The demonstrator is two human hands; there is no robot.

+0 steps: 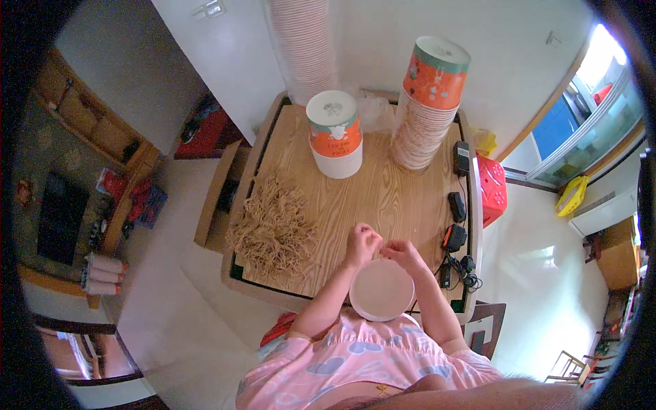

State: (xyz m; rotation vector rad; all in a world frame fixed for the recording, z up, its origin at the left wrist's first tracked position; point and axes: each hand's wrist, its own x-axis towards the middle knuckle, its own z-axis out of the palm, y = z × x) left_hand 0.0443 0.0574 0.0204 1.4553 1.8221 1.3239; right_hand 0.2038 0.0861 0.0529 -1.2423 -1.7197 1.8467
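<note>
A white paper bucket (382,290) stands against my body at the table's near edge, its mouth facing up. Just beyond its rim, my left hand (364,244) and my right hand (404,255) are close together with their fingers pinched. Whatever lies between the fingers is too small to make out. To the left of my hands is a loose heap of tan cords (275,229). Farther back stands a short upside-down stack of orange, green and white paper buckets (335,137). At the back right rises a taller upside-down stack of similar buckets (430,102).
Everything rests on a wood-grain table (369,198) with a raised dark border. A tall plastic-wrapped stack of buckets (301,48) stands at the back left. Black adapters (456,206) and cables line the right edge. A red stool (492,188) is beside the table.
</note>
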